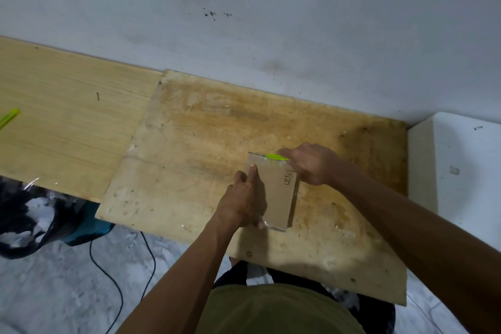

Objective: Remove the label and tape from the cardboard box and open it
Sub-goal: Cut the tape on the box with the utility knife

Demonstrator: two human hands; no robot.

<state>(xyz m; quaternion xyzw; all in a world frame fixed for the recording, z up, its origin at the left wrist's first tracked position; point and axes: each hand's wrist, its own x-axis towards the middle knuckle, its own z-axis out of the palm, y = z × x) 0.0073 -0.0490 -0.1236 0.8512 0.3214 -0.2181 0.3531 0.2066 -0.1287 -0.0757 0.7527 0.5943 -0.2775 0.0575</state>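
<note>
A flat brown cardboard box [276,192], sealed in clear tape, lies on the worn plywood tabletop [189,160], nearer its right edge. A bright green cutter [276,157] is gripped in the right hand [311,164] and held at the box's far edge. The left hand [241,202] is pressed along the box's left side, index finger extended, thumb tucked at the near corner. If the blade skids across slick tape, that finger is judged at risk; deep cutting could damage contents.
</note>
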